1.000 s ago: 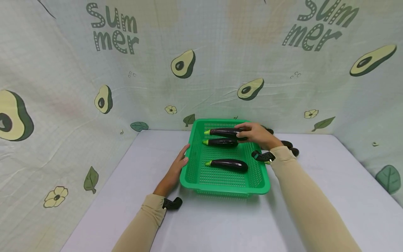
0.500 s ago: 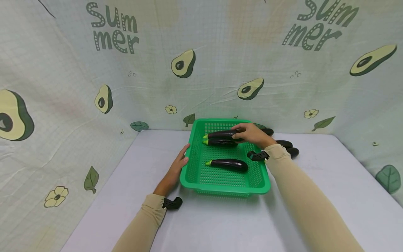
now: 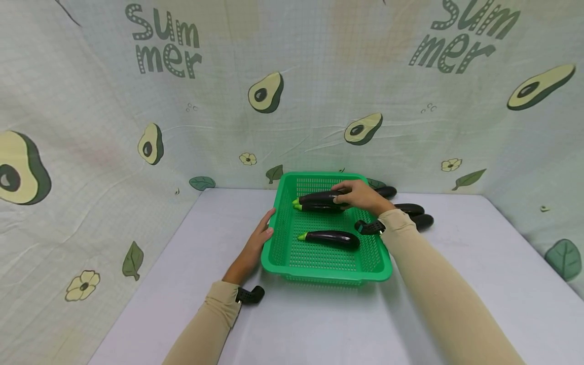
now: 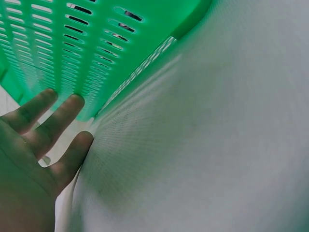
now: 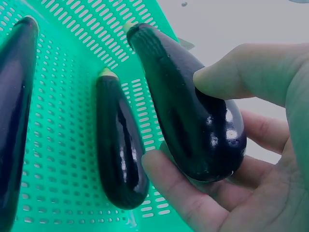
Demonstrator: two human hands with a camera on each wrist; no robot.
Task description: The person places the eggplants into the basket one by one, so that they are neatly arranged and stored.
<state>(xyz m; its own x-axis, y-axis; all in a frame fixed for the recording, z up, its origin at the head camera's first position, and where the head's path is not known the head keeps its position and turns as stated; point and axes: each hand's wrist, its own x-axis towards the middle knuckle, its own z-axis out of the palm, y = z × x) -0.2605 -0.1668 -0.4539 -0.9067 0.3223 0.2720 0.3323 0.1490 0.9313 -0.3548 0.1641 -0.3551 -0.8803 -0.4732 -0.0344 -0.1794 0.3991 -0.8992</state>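
Held eggplant: over the far half of the green basket, stem end leftward, just beside a second eggplant.
Skin and heft: glossy, so probably slippery; likely firm, fairly light, prone to bruising if squeezed hard. Best hold — across the thick end, thumb opposing fingers.
Right hand: thumb on one flank, fingers curled round the other and under the blunt end; gap only as wide as the eggplant. Forearm reaches in across the basket's right rim.
Left hand: fingers extended, slightly spread, gripping nothing; held against the basket's left side.
Front eggplant: on the basket floor, apart from the pair.
Right of basket: more eggplants on the table, partly hidden by the arm.
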